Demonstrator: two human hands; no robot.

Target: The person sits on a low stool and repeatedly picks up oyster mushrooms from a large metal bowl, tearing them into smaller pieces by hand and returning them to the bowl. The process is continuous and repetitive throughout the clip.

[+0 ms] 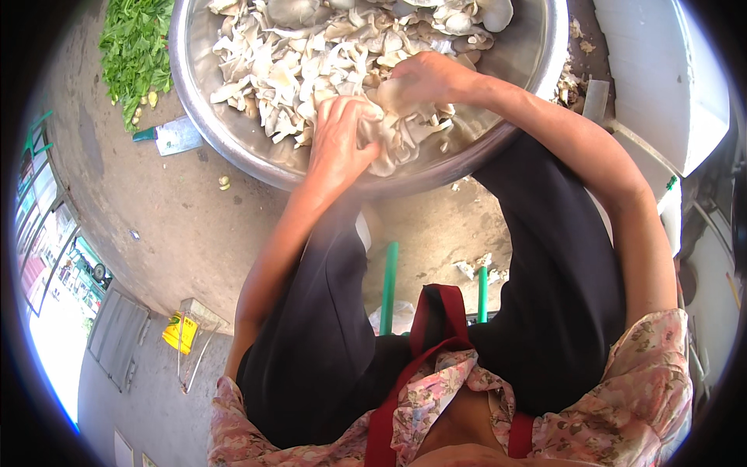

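Note:
Before me stands a large round metal basin (274,173) with a heap of oyster mushrooms (292,64), many in torn-looking strips, some caps whole at the far side. My left hand (344,131) is at the near side of the heap, its fingers bent around pale mushroom pieces. To the right, my right hand (435,76) reaches into the heap with its fingers curled down at a broad, blurred mushroom cap (392,93). The fingertips of my right hand are partly hidden, so its hold is unclear. A little cloudy liquid or wet metal shows at the basin's lower right.
Leafy greens (134,52) lie on the floor left of the basin. A cleaver (175,137) with a green handle lies beside the rim. White foam boxes (648,76) stand at the right, near mushroom scraps (566,87). Green stool legs (389,286) show between my knees.

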